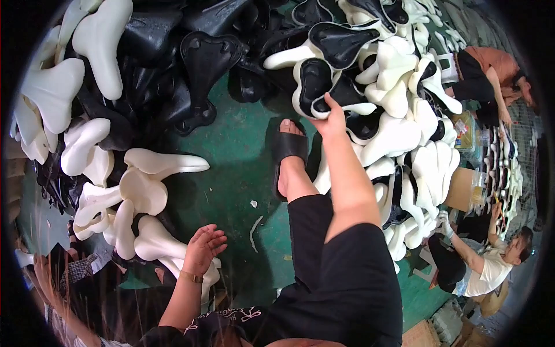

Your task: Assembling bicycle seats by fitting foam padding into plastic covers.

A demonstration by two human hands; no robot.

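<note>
The right hand (330, 120), at upper centre of the frame, has its grip closed on the edge of a black-and-white saddle (341, 95) at the near rim of the right-hand saddle pile (404, 133). The left hand (203, 247), lower left, hangs released, fingers spread, just beside white saddle pads (144, 191). Between the heaps lies a strip of bare green floor (237, 150), where a sandalled foot (289, 153) rests.

The right hand's (330, 120) fingertips hide behind a saddle (341, 95); saddles in the far pile (503, 168) are too small to tell apart.
</note>
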